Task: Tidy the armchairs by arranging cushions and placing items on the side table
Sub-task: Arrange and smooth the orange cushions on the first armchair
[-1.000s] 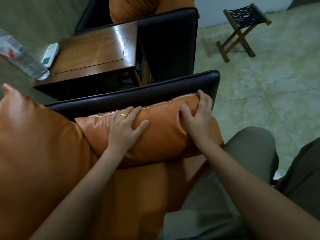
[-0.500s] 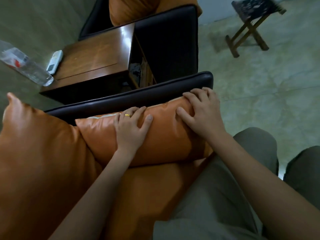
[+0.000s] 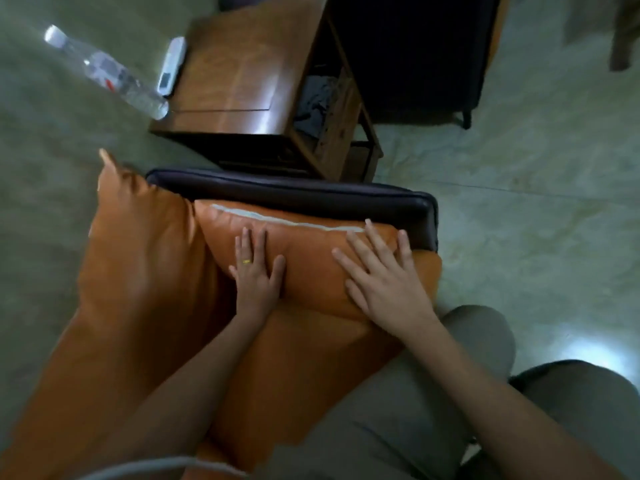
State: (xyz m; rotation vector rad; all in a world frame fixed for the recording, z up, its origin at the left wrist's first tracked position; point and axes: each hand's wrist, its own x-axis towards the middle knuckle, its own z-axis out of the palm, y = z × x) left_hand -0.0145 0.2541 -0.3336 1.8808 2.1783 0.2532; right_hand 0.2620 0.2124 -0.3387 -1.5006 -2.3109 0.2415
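With the left hand [image 3: 256, 271] and right hand [image 3: 384, 282] both spread flat on the cushion [image 3: 308, 258], which lies on the seat [image 3: 304, 351] against the dark armrest [image 3: 294, 192], press evenly from middle outward so it sits snug and straight.

The right hand [image 3: 384, 282] is uncurling from the front end of the small orange cushion [image 3: 311, 258] and is flattening, fingers spread, on its upper face, just beside the front corner of the dark armrest [image 3: 294, 195].
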